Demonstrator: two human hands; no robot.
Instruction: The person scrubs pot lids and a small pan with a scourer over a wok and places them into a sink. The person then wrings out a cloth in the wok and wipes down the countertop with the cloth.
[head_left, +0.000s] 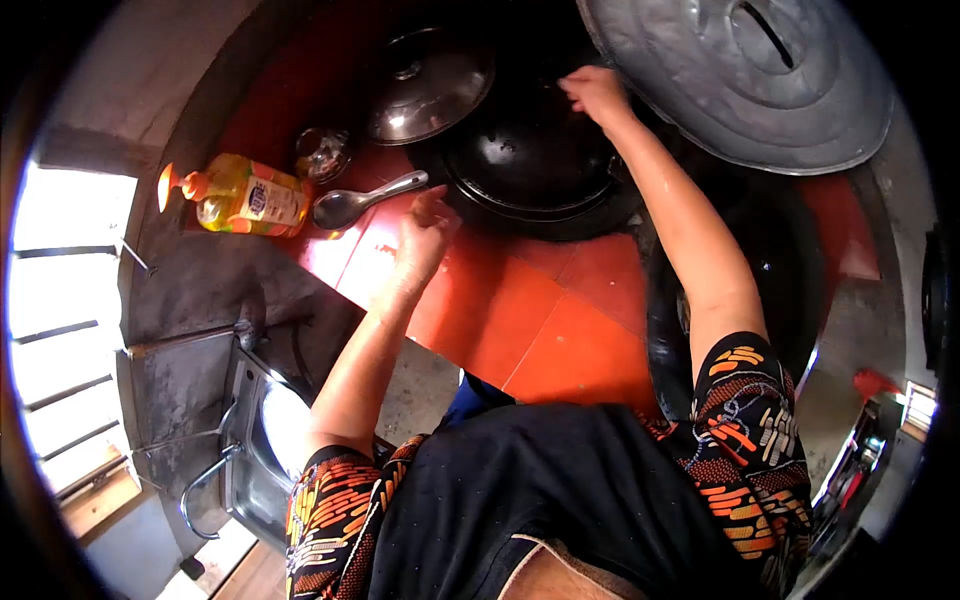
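My left hand [428, 230] is over the red tiled counter, just beside the handle of a metal serving spoon [345, 208]. Its fingers are loosely bent and apart, with nothing visible in them. Farther forward, my right hand [600, 95] reaches over a dark round pan [530, 165] set into the counter. The fingers there are bunched together; what they hold, if anything, is too dark to make out. A shiny metal lid [430, 90] with a knob lies left of the pan.
An orange-pump bottle of yellow dish soap [250, 195] stands left, near a small glass dish [323, 153]. A large grey metal lid [750, 80] covers the back right. Another dark pan [770, 265] is at the right. A metal sink [245, 440] lies lower left by a barred window.
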